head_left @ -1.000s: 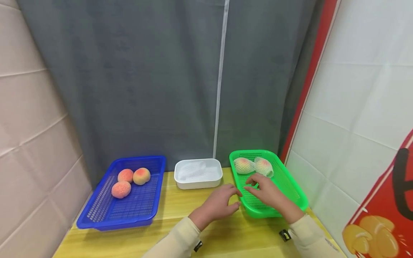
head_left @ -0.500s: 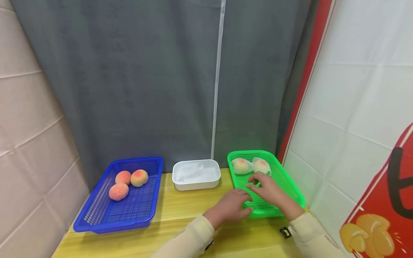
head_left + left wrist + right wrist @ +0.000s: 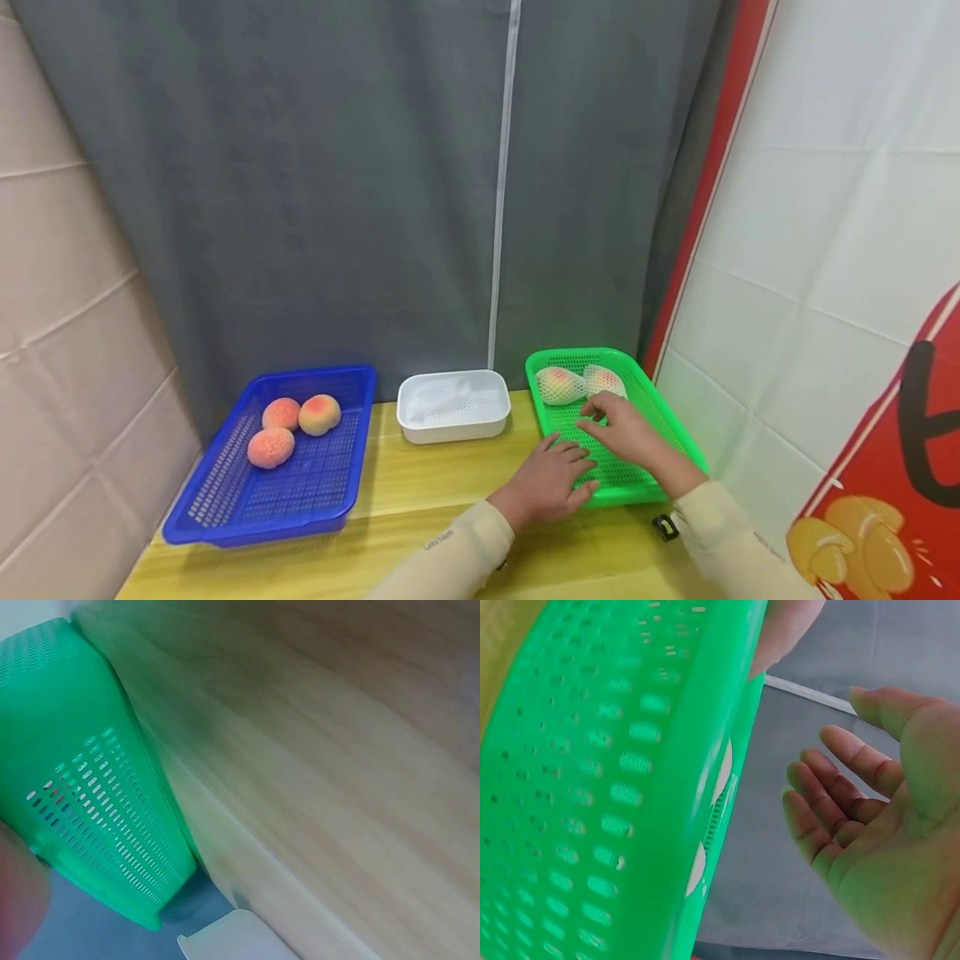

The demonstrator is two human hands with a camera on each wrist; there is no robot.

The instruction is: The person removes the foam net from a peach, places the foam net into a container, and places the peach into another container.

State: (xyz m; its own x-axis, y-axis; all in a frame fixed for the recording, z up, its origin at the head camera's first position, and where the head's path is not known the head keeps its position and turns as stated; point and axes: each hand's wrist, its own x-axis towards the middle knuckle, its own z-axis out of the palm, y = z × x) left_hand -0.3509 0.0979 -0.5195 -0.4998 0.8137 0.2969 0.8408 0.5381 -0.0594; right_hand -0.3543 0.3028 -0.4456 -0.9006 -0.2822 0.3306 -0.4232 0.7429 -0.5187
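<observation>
1. My left hand (image 3: 550,483), fingers spread apart, is at the near left edge of the green perforated basket (image 3: 615,473); I cannot confirm contact
2. My right hand (image 3: 622,429) is above that basket, fingers loosely bent, thumb apart
3. Two net-wrapped peaches (image 3: 558,386) lie side by side at its far end
4. Three bare peaches (image 3: 271,447) occupy the blue basket (image 3: 307,492), left
</observation>
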